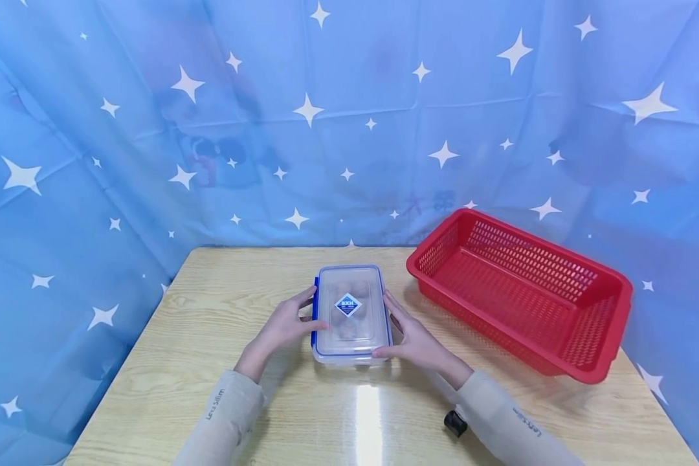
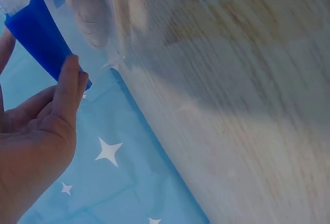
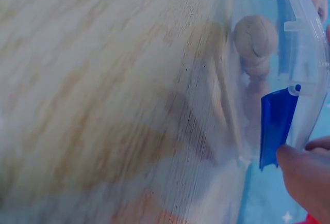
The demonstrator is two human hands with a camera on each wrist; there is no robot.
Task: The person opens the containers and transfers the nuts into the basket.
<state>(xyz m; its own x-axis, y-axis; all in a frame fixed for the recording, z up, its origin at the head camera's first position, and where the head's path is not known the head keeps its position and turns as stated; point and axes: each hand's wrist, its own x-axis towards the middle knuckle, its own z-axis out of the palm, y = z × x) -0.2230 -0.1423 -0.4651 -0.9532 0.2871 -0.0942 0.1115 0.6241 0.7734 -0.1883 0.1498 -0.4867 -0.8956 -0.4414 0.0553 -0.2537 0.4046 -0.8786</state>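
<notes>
A clear plastic food container [image 1: 355, 342] with a blue-edged lid and a blue-and-white label lies flat on the table. Several round tan things [image 3: 255, 37] show through its wall. My left hand [image 1: 281, 325] holds the left side, thumb over the lid's edge; in the left wrist view its fingers are at a blue latch [image 2: 40, 38]. On the opposite side, my right hand [image 1: 415, 338] has its thumb at the near right corner of the lid and its other fingers along the side. A blue latch [image 3: 277, 126] there stands out from the wall, a fingertip at its lower end.
To the right, a red perforated plastic basket [image 1: 489, 331] stands at an angle on the wooden table [image 1: 221, 304]. Beside the right sleeve is a small black object [image 1: 455, 424]. A blue curtain [image 1: 361, 149] with white stars hangs behind and at both sides.
</notes>
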